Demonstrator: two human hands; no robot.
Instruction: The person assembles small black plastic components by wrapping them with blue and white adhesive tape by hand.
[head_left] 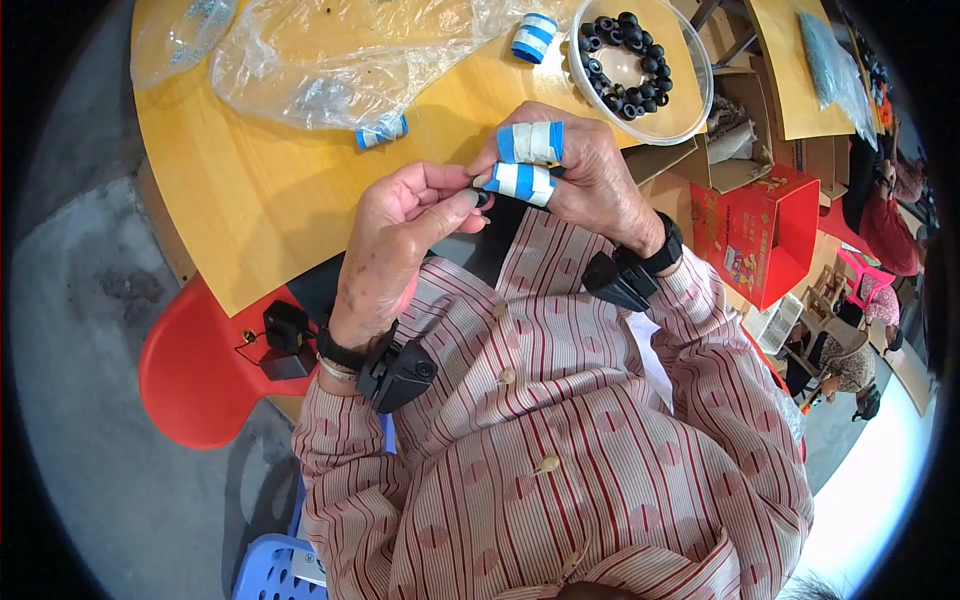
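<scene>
A small dark part (482,197) sits pinched between the two hands, just above the chest and at the near edge of the yellow table (270,190). It is mostly hidden by fingertips, so its shape cannot be told, though it looks like the little black rings (625,62) heaped in the clear bowl (700,80) at one o'clock.

The left hand (400,225) closes its thumb and forefinger narrowly on the part from the nine o'clock side. The right hand (575,170) meets it from three o'clock, its fingers curled tight around the same spot; two of those fingers wear wraps of blue and white tape (530,142). Both hands look shut on the piece, with no open gap between the fingertips.

The step in hand seems to be fitting or working this one small piece by fingertip. The next move would call for fine, steady pressure and a firm pinch, since the piece is tiny and could slip down onto the striped shirt (560,440).

Further out, a tape roll (534,36) lies at twelve o'clock, another short taped roll (381,132) at eleven o'clock beside a crumpled clear plastic bag (330,60). A red chair (190,370) shows at eight o'clock, and a red box (760,230) at three o'clock.
</scene>
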